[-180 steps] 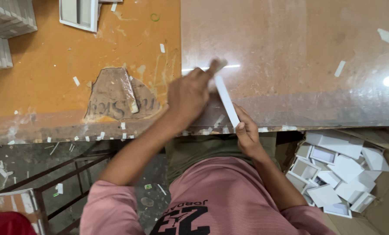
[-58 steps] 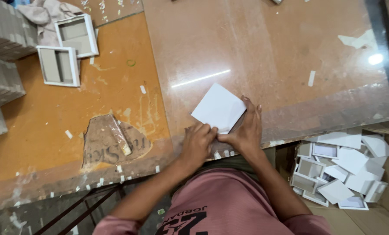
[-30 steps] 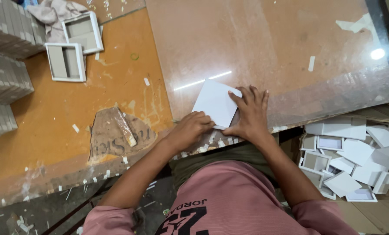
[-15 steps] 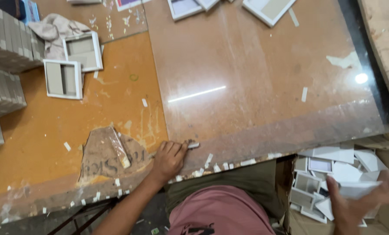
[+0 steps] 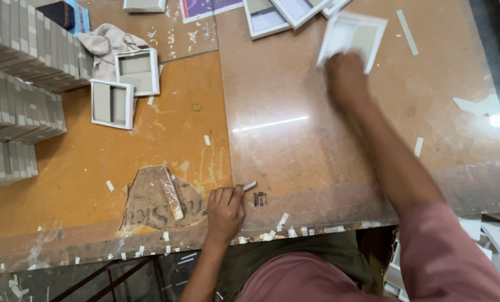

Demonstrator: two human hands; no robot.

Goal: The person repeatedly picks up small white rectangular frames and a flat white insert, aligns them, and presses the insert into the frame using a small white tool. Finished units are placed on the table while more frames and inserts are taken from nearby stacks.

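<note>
My right hand [image 5: 346,74] stretches far across the glass-topped table [image 5: 294,151] and grips the near edge of a shallow white-rimmed box tray [image 5: 353,32]. Both hand and tray are blurred by motion. My left hand [image 5: 224,210] rests at the table's near edge, fingers curled around a small white strip [image 5: 250,185] that pokes out to the right. A torn brown patch with a taped stick [image 5: 159,198] lies just left of that hand.
Stacks of grey boards [image 5: 18,84] fill the left side. Two open trays [image 5: 113,103] and a crumpled cloth [image 5: 107,40] lie beside them. More trays [image 5: 272,14] sit at the far edge. White paper scraps litter the table; white boxes [image 5: 498,235] are piled low at right.
My right hand has come up from the pile of white boxes at lower right and reached to the far side, taking a tray. The flat white piece is gone; my left hand stays at the edge.
</note>
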